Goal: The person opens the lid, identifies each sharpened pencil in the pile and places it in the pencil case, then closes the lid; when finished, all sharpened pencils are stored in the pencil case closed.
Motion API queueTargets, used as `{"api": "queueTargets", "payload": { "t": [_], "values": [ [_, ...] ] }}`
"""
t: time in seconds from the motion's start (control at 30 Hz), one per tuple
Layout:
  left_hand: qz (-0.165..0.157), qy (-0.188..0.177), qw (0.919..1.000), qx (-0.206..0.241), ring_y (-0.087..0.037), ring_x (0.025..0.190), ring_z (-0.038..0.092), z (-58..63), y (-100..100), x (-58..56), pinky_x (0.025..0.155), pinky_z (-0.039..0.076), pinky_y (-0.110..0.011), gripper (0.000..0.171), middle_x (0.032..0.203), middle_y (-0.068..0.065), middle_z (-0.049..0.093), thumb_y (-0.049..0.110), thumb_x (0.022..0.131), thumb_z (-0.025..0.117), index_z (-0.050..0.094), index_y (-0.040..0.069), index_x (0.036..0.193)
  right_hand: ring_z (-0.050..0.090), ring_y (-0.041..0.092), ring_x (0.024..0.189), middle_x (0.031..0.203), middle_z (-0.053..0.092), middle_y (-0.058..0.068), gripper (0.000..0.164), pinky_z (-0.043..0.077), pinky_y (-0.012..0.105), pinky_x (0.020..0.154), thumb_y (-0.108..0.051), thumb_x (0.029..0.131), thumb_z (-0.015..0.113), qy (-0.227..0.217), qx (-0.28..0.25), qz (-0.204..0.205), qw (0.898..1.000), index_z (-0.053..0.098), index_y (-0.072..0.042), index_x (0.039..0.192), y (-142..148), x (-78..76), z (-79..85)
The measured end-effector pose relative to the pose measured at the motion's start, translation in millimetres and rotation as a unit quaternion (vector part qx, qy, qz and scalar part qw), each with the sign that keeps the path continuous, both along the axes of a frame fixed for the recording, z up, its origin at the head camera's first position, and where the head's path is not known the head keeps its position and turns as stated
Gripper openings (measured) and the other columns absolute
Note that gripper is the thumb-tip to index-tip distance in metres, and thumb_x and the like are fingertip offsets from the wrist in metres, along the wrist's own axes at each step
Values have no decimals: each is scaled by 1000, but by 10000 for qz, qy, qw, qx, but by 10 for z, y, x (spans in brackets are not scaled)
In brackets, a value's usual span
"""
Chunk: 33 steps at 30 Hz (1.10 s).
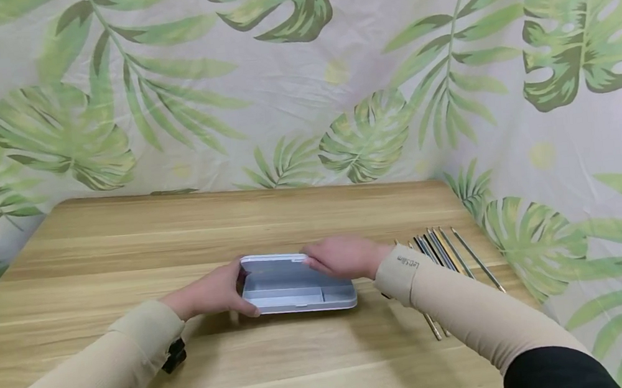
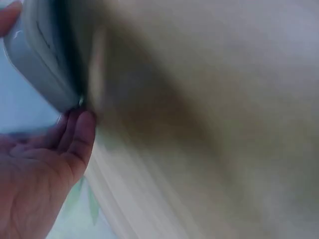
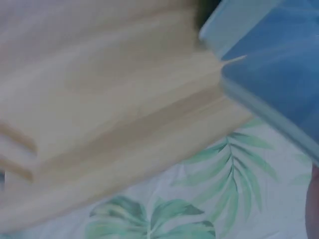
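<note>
A light blue-grey pencil case (image 1: 298, 299), its lid (image 1: 279, 272) raised, is held tilted over the middle of the table. Inside are a long compartment and a shorter one at the right. My left hand (image 1: 210, 292) grips the left end, thumb at the front edge and fingers behind. In the left wrist view, fingertips of that hand (image 2: 50, 159) meet a corner of the case (image 2: 42, 59). My right hand (image 1: 345, 256) pinches the lid's upper edge near its right end. The right wrist view shows the open case (image 3: 279, 94) from its side, with only a sliver of hand (image 3: 313, 204).
Several pencils (image 1: 480, 259) lie on the wooden table (image 1: 179, 231) at the right, partly hidden under my right forearm (image 1: 456, 305). A leaf-patterned cloth (image 1: 279, 97) hangs behind the table's back edge and along its right side.
</note>
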<state>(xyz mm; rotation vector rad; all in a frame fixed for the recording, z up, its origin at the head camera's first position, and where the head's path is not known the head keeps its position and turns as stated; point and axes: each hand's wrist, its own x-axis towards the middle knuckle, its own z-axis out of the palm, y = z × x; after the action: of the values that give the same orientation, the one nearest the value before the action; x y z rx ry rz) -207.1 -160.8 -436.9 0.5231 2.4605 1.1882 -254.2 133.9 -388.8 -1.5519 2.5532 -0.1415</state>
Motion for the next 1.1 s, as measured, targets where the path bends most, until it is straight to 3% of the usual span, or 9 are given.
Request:
{"api": "queueTargets", "payload": {
  "t": [0.17, 0.37, 0.5, 0.6, 0.77, 0.83, 0.93, 1.1],
  "values": [
    [130, 497, 9983, -257, -34, 115, 59, -74, 70, 102, 106, 43, -53, 103, 124, -24, 61, 24, 64, 99, 39, -12, 140, 58, 17, 77, 82, 56, -2, 24, 51, 38, 77, -26, 112, 44, 44, 33, -182, 9998, 59, -8, 107, 0, -117, 85],
    [219, 834, 9883, -1255, -39, 113, 51, -132, 162, 181, 100, 45, -55, 112, 124, -29, 51, 42, 65, 98, 44, -18, 143, 63, 18, 87, 95, 65, 2, 29, 53, 41, 85, -26, 113, 41, 203, 19, -440, 9988, 62, -6, 117, 6, -191, 79],
    [482, 852, 9866, -1302, -45, 119, 48, -123, 210, 197, 98, 44, -62, 116, 133, -35, 46, 59, 75, 86, 38, -15, 149, 64, 19, 92, 99, 66, 3, 31, 52, 41, 90, -27, 113, 39, 157, 117, -451, 9988, 60, -6, 121, -2, -212, 62],
    [595, 1049, 9788, -1654, -51, 129, 43, -128, 241, 227, 100, 36, -70, 118, 143, -37, 42, 72, 80, 74, 36, -15, 150, 66, 20, 96, 103, 67, 4, 33, 52, 41, 93, -28, 113, 38, 157, 96, -419, 9990, 60, -6, 123, -13, -223, 66],
    [461, 1084, 9624, -2447, -54, 148, 22, -145, 268, 307, 108, 5, -81, 124, 160, -38, 25, 82, 87, 54, 23, -19, 154, 69, 25, 104, 114, 71, 9, 37, 53, 44, 94, -28, 113, 40, 446, 57, -490, 9978, 62, -3, 130, -54, -266, 101],
    [419, 1045, 9596, -2578, -53, 151, 15, -154, 285, 326, 108, -5, -81, 121, 162, -37, 18, 80, 92, 48, 19, -19, 154, 69, 28, 111, 122, 71, 11, 40, 52, 45, 98, -29, 113, 39, 614, 105, -723, 9954, 61, -4, 136, -73, -309, 105],
    [378, 1078, 9564, -2687, -53, 152, 11, -149, 321, 349, 108, -8, -80, 117, 163, -38, 14, 75, 95, 50, 16, -19, 155, 63, 31, 123, 133, 67, 14, 44, 47, 45, 106, -31, 113, 39, 628, 96, -1248, 9901, 60, -4, 141, -102, -398, 99],
    [344, 1093, 9505, -2887, -51, 153, 9, -152, 388, 380, 109, -7, -79, 114, 164, -36, 12, 73, 96, 50, 15, -17, 156, 50, 32, 140, 148, 57, 15, 51, 35, 44, 117, -35, 113, 38, -252, -385, -2015, 9784, 55, -3, 148, -13, -543, 85]
  ]
}}
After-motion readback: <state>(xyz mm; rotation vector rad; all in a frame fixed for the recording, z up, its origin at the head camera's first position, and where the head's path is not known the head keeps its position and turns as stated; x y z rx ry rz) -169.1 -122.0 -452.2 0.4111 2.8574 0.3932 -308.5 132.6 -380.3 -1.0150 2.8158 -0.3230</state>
